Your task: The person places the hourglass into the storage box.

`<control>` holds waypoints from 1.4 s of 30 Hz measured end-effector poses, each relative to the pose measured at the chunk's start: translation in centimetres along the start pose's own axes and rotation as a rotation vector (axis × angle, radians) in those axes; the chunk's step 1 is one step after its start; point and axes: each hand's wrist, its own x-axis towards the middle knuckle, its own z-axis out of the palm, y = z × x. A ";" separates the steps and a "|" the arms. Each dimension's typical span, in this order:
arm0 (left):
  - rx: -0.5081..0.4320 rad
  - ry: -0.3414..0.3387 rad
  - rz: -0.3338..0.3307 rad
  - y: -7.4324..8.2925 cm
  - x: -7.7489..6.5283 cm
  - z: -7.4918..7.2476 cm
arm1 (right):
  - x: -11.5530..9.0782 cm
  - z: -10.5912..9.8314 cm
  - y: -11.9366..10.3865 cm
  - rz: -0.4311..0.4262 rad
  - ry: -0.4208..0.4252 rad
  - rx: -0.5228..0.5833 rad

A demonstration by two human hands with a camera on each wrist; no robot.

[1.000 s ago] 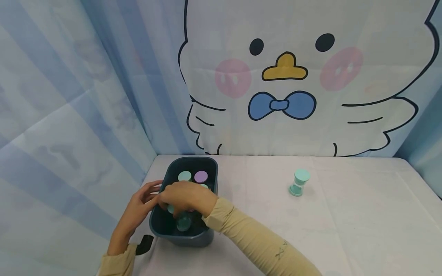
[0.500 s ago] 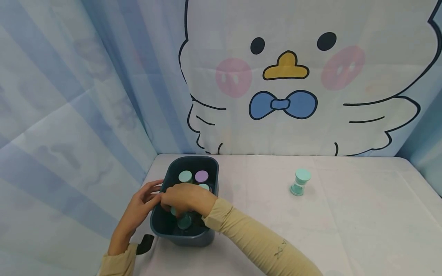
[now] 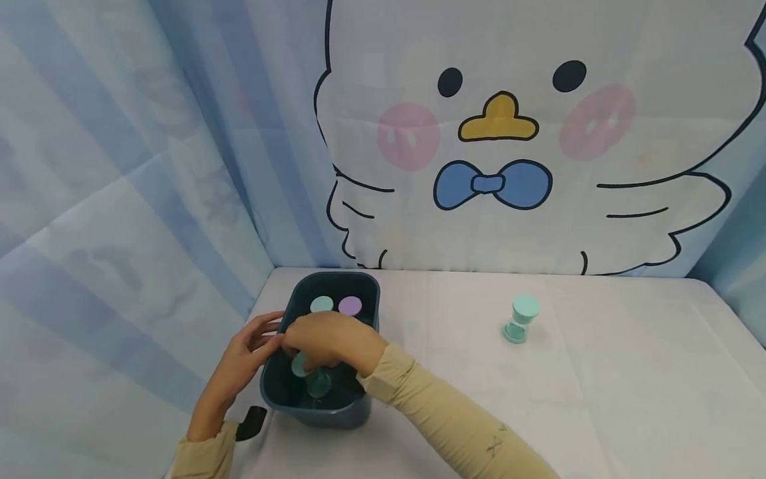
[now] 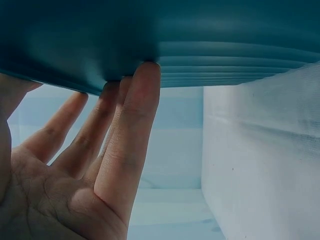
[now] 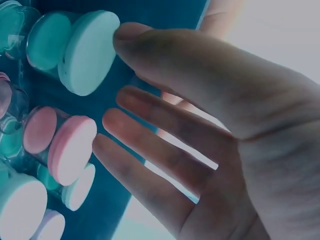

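A dark teal bin (image 3: 338, 418) stands at the table's left side, holding several small hourglasses with round caps. My left hand (image 3: 242, 362) touches its left outer wall with nearly straight fingertips, as the left wrist view also shows. Inside the bin, my right hand (image 3: 332, 339) holds a mint-green hourglass (image 5: 75, 50) at its cap. The thumb lies against the cap's edge; the index finger is hidden. The other fingers extend near a pink-capped hourglass (image 5: 72, 150). Further back in the bin are a mint cap (image 3: 322, 304) and a purple cap (image 3: 350, 305).
One mint-green hourglass (image 3: 519, 320) stands upright on the white-covered table (image 3: 598, 386), well right of the bin. Pale blue curtain (image 3: 120, 199) encloses the left side, and a cloth with a cartoon figure (image 3: 497, 126) hangs behind the table.
My right hand has shifted slightly inside the bin, and more of the mint cap beside its thumb shows. My left hand stays against the wall. The view has tilted a little.
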 end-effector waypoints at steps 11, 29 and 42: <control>0.021 0.016 -0.039 0.0 0.2 0.2 | -2.3 -0.8 0.8 -0.060 0.107 -0.064; 0.040 0.036 -0.055 0.1 0.3 0.3 | -6.1 -0.2 2.9 -0.078 0.322 -0.083; 0.049 0.044 -0.062 0.0 0.2 0.4 | -8.7 0.4 5.1 -0.042 0.382 -0.063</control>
